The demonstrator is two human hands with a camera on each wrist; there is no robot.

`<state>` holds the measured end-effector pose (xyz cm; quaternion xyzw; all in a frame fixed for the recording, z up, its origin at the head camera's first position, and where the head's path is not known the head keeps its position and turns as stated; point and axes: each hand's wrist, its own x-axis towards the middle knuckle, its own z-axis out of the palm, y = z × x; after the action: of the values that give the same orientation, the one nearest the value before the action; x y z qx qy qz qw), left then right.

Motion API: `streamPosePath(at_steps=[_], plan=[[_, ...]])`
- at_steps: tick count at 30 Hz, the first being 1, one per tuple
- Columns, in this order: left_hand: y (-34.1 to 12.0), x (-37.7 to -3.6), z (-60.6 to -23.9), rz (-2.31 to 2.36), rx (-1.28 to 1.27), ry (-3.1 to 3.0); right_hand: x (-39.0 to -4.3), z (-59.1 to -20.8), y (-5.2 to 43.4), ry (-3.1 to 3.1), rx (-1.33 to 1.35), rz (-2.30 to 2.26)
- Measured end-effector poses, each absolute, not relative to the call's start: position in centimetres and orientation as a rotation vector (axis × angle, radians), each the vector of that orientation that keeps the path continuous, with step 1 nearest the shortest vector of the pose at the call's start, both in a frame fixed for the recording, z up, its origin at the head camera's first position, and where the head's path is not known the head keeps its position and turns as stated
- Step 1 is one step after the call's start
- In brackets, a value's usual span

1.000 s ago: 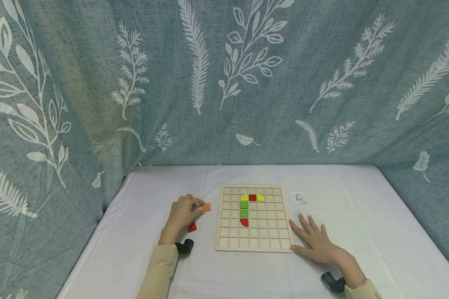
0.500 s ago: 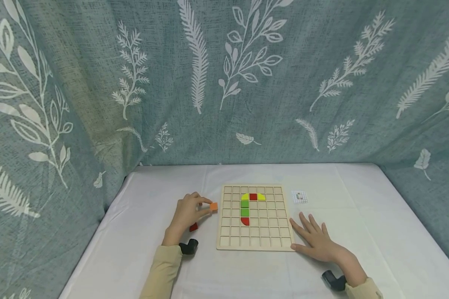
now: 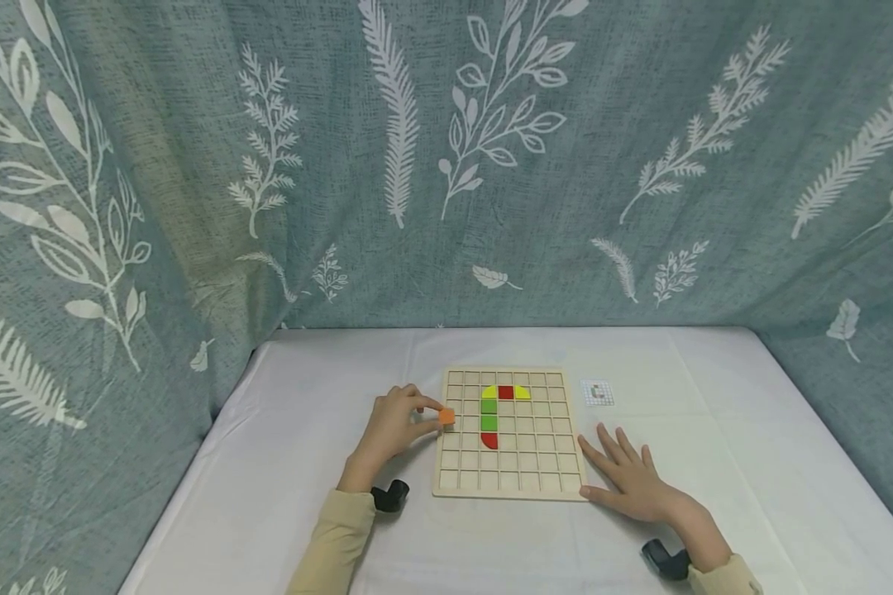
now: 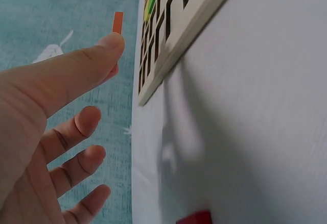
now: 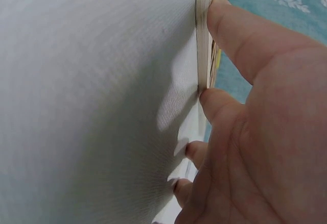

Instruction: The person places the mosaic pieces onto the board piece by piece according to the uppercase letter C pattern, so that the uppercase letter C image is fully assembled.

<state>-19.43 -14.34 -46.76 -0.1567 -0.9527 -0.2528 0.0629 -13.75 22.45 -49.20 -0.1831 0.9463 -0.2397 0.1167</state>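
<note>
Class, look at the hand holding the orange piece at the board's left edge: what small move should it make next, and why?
Probably carry the orange piece a little further right over the grid board and lower it into an empty cell. The left hand pinches it right at the board's left edge, above the cells, while the right hand rests flat against the right edge, steadying the board.

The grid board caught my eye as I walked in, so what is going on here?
A person sits at a white-clothed table. Their left hand pinches a small orange block at the left edge of the wooden grid board. Their right hand rests flat against its right edge. Yellow, red and green pieces already sit in the board.
</note>
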Motion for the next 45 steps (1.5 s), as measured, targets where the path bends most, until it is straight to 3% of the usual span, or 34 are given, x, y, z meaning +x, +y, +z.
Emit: streamPosePath(at_steps=[45], plan=[[-8.3, -18.5, -48.2, -0.737, -0.777, -2.862, -13.6, -49.2, 22.3, 2.763, -0.517, -0.702]])
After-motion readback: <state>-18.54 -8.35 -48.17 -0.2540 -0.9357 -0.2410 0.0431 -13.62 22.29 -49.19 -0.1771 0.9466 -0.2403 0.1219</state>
